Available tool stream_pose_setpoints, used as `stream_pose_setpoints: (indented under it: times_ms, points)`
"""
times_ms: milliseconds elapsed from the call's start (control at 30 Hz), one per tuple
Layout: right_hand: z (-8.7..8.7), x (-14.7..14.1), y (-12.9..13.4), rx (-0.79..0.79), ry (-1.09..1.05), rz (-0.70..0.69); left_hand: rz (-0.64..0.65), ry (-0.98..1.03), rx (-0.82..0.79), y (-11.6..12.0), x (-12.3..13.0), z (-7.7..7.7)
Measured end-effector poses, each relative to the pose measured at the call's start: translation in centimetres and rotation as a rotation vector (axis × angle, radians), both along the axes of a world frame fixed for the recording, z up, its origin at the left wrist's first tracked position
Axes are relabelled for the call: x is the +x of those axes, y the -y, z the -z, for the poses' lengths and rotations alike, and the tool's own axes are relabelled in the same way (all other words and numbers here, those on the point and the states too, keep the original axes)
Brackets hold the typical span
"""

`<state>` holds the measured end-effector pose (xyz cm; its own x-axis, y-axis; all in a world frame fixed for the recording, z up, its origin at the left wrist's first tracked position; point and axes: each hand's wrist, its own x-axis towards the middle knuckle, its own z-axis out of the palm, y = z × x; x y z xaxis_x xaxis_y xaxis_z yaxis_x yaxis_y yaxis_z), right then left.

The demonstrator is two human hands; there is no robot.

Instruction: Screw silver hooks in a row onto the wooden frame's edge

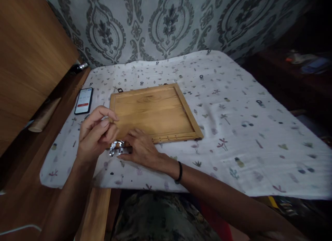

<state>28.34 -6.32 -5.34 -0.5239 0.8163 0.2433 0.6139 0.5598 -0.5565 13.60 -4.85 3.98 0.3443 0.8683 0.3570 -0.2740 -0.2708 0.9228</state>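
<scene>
A wooden framed panel (150, 111) with a recessed middle lies on the patterned cloth. At its near left corner are small shiny metal clasps (112, 148), part of them hidden by my fingers. My right hand (141, 147) rests over the panel's near edge, its thumb and forefinger closed about the right-hand clasp. Raised just left of the panel is my left hand (94, 135), fingers curled and thumb bent in toward the forefinger. Whatever those fingers may pinch is too small to make out. Behind the left hand a bit of metal shows.
A phone (84, 101) with a lit screen lies left of the panel. The white printed cloth (233, 130) covers the table. A patterned curtain (168, 26) hangs behind, and a wooden cabinet (31, 54) stands at the left. Dark loops and small fittings stick out along the panel's far edge.
</scene>
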Motion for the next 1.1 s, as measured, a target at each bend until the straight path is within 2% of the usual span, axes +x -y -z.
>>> stream_pose_setpoints:
  times_ms: [133, 200, 300, 400, 500, 700, 767, 833, 933, 967, 1033, 1100]
  points:
    - [0.0, 0.0, 0.0, 0.007, 0.005, 0.007, -0.346, -0.157, 0.044, 0.8, 0.5, 0.1]
    - [0.1, -0.1, 0.0, 0.014, 0.001, 0.013, -0.485, -0.15, 0.06, 1.4, 1.1, 0.2]
    - [0.1, -0.1, -0.1, 0.019, 0.012, 0.018, -0.579, 0.009, 0.04, 2.1, 2.2, 0.4]
    - [-0.1, -0.2, -0.2, 0.01, 0.035, 0.011, -0.599, 0.115, 0.016, 2.1, 3.0, 0.5]
    - [-0.3, -0.1, -0.1, 0.008, 0.036, 0.006, -0.523, 0.122, 0.021, 1.5, 3.0, 0.5]
    - [0.0, 0.0, 0.0, 0.011, -0.025, -0.011, -0.021, -0.033, -0.076, -0.9, 1.1, -0.2]
    - [0.1, 0.0, 0.0, 0.017, -0.032, -0.013, 0.03, -0.051, -0.066, -1.1, 0.8, -0.2]
    - [0.2, 0.0, 0.0, 0.019, -0.021, -0.001, -0.083, -0.093, -0.019, -0.7, 1.0, -0.1]
    - [0.1, -0.1, 0.0, 0.019, 0.0, 0.016, -0.43, -0.157, 0.07, 0.6, 1.8, 0.1]
    - [0.1, -0.1, -0.1, 0.019, 0.002, 0.017, -0.511, -0.145, 0.078, 1.0, 2.2, 0.2]
    - [0.0, -0.1, -0.1, 0.019, 0.0, 0.014, -0.581, -0.065, 0.077, 1.6, 2.8, 0.2]
    - [-0.1, 0.0, -0.1, 0.018, -0.007, 0.011, -0.573, 0.013, 0.068, 1.7, 3.2, 0.2]
